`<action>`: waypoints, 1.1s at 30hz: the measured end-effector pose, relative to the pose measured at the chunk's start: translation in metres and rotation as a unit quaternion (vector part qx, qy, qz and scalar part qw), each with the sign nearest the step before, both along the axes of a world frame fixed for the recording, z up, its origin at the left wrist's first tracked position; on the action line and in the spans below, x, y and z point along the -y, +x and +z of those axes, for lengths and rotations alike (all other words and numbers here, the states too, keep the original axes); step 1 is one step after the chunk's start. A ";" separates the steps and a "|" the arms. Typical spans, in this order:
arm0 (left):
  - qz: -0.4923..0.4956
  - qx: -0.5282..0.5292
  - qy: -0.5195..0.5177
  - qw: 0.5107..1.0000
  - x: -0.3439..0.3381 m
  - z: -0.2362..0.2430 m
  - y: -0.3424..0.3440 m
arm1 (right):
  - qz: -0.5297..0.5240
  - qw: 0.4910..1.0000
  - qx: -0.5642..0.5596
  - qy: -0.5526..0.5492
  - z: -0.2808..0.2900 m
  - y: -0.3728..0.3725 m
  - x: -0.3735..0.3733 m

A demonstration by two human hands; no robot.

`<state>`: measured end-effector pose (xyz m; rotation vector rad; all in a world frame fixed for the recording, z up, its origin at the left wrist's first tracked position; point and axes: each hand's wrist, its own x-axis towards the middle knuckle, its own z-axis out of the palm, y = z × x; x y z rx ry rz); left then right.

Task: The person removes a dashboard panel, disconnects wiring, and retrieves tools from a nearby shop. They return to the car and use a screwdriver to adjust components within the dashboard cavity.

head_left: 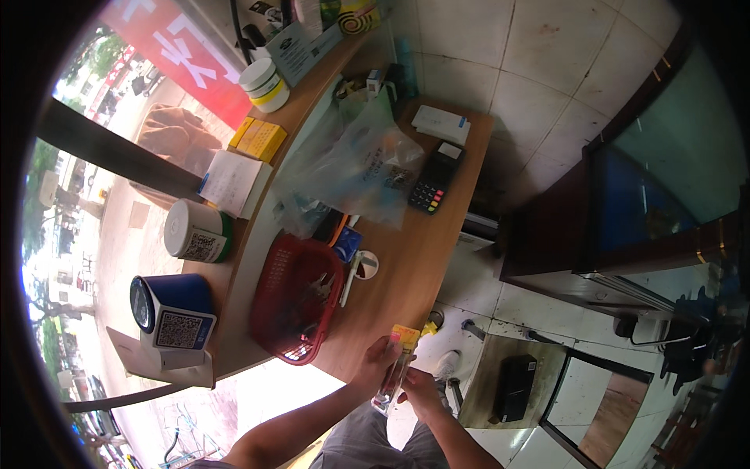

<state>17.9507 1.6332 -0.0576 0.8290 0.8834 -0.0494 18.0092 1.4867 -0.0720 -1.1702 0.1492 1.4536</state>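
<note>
My left hand (pixel 373 363) is closed round a narrow clear package (pixel 394 375) with a yellow top (pixel 404 336), above my lap near the desk's front edge. My right hand (pixel 417 391) grips the same package lower down, from its right side; what is inside the package is hard to make out. Just up and left of my hands, a red plastic basket (pixel 266 313) with dark and metal items sits on the wooden desk (pixel 391 289), beside a white pen-like stick (pixel 346 285), a round white object (pixel 367 264) and a blue packet (pixel 348 241).
Plastic bags (pixel 351 172), a card terminal (pixel 433 180) and white boxes (pixel 437 121) crowd the desk's back. The raised shelf (pixel 223 281) holds tubs, boxes and a speaker (pixel 168 305). A dark glass-door cabinet (pixel 562 203) and a low board with a black box (pixel 516 391) are rightward.
</note>
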 end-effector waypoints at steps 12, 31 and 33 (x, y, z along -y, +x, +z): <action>0.003 -0.151 0.287 0.946 -0.058 -0.017 0.025 | -0.249 0.936 0.236 -0.081 -0.013 0.018 -0.033; -0.318 0.007 0.083 0.945 -0.009 0.058 -0.045 | -0.115 0.991 0.062 0.025 0.079 -0.088 0.073; -0.248 -0.022 0.088 0.964 0.014 0.082 -0.055 | -0.253 0.966 0.034 0.044 0.091 -0.114 0.093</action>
